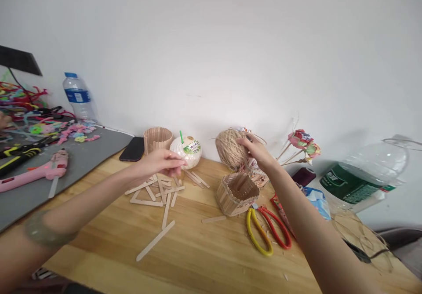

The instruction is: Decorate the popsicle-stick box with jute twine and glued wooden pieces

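Right hand [255, 150] fingers grip twine ball [230, 148]; left hand [161, 162] fingers pinched, maybe on strand, unclear. Keep ball steady.

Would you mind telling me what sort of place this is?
Probably a home or hobby craft table: loose wooden craft sticks lie on the wooden table, a pink glue gun rests on a grey mat, and the right hand touches a twine ball.

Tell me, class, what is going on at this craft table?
A person sits at a wooden table. The right hand grips a ball of jute twine; the left hand pinches something thin, perhaps the twine's end. Loose craft sticks, a stick basket and scissors lie below them.
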{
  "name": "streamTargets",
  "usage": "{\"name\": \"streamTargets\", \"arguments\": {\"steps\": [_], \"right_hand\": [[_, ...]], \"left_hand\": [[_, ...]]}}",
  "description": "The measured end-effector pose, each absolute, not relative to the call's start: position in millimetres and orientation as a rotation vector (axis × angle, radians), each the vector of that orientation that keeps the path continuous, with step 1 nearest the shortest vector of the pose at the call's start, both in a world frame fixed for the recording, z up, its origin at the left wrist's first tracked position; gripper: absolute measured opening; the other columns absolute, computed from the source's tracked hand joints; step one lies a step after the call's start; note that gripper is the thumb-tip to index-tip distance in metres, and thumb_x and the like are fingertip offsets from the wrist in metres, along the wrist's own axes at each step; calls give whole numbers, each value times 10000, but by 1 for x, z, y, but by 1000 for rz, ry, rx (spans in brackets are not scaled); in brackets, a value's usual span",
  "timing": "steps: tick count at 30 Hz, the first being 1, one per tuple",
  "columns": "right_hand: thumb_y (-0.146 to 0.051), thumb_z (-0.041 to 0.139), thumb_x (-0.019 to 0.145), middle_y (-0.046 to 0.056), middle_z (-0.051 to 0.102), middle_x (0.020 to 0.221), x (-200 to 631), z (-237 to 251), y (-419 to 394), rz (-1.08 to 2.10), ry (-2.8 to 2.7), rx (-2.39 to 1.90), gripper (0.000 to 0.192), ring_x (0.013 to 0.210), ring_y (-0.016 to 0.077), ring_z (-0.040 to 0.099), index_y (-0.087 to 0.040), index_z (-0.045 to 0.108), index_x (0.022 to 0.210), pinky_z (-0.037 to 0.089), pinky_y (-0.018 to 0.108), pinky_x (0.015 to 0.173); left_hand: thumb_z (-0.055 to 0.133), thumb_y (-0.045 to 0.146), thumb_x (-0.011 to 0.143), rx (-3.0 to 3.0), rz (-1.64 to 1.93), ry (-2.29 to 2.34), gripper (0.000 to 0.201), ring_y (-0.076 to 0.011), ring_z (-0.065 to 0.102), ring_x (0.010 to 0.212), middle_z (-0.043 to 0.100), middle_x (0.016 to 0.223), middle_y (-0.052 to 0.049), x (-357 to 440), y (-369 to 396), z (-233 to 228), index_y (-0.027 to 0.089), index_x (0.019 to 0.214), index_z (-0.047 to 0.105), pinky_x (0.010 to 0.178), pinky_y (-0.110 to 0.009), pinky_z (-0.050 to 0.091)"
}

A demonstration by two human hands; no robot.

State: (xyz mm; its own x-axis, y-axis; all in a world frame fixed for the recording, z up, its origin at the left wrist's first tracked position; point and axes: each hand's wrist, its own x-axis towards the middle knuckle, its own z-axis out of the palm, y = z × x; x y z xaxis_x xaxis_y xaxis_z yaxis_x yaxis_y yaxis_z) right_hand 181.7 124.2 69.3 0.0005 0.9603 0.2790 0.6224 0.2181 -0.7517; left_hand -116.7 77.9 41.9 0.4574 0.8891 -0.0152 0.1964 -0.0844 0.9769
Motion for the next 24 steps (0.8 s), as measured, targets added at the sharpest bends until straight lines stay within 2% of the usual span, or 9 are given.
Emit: {"name": "streamTargets", "arguments": {"steps": [2, 5, 9, 12, 15, 18, 20, 22, 24], "right_hand": [[-496, 535, 701, 29, 632, 965, 174, 68, 127, 498, -1763, -1552, 402, 868, 215, 569, -212, 587, 982, 435, 293, 692], [-495, 555, 699, 30, 650, 939, 160, 62, 132, 430, -1848, -1644, 367, 860, 220, 578, -207, 620, 917, 421, 292, 719], [-510, 613, 656, 72, 635, 1014, 146, 40, 142, 316, -1916, -1767, 471, 931, 259, 570, -188, 592, 999, 405, 316, 776], [-492, 673, 606, 115, 598, 1092, 140, 20, 147, 252, -1958, -1836, 559, 996, 293, 547, -173, 561, 1051, 391, 355, 822], [-495, 706, 583, 156, 547, 1169, 137, 11, 148, 228, -1999, -1857, 636, 1036, 322, 524, -162, 530, 1096, 386, 395, 842], [-479, 722, 592, 175, 553, 1151, 134, 24, 139, 240, -2018, -1843, 592, 1060, 345, 505, -152, 553, 1056, 384, 414, 848], [-457, 671, 675, 176, 561, 1137, 130, 43, 125, 249, -2011, -1798, 457, 1095, 352, 476, -147, 583, 999, 363, 425, 876], [-440, 477, 837, 153, 581, 1116, 125, 62, 101, 288, -1996, -1716, 345, 1102, 310, 478, -147, 596, 974, 355, 410, 897], [-441, 283, 916, 91, 648, 977, 121, 76, 70, 409, -2004, -1611, 426, 964, 217, 574, -165, 602, 975, 414, 334, 844]], "left_hand": [[641, 390, 712, 1539, 761, 1047, 255, -113, 533, 533, 618, 611, -31, -137, 68, 42, 140, 733, 685, 490, -210, 418], [659, 377, 703, 1489, 797, 1092, 199, -98, 487, 503, 623, 594, -22, -159, 57, 44, 194, 761, 711, 465, -188, 399], [693, 352, 668, 1394, 890, 1079, 200, -103, 485, 504, 629, 587, -27, -166, 46, 54, 220, 815, 723, 465, -181, 426], [721, 319, 635, 1341, 957, 983, 191, -105, 517, 528, 643, 616, -34, -157, 42, 65, 206, 789, 728, 507, -182, 470], [720, 273, 643, 1298, 973, 866, 221, -110, 556, 577, 644, 656, -23, -138, 40, 75, 208, 854, 715, 554, -193, 506], [687, 227, 683, 1297, 981, 719, 200, -108, 593, 646, 659, 736, -16, -114, 40, 83, 205, 881, 698, 623, -202, 523], [661, 199, 704, 1306, 997, 628, 166, -106, 610, 677, 669, 772, -12, -98, 40, 88, 200, 867, 694, 666, -211, 529], [644, 186, 714, 1311, 1051, 584, 159, -118, 627, 712, 678, 787, -12, -83, 41, 92, 197, 866, 690, 705, -234, 533], [640, 178, 710, 1315, 1125, 574, 161, -133, 639, 739, 684, 799, -14, -71, 42, 95, 191, 864, 684, 737, -263, 533]]}}
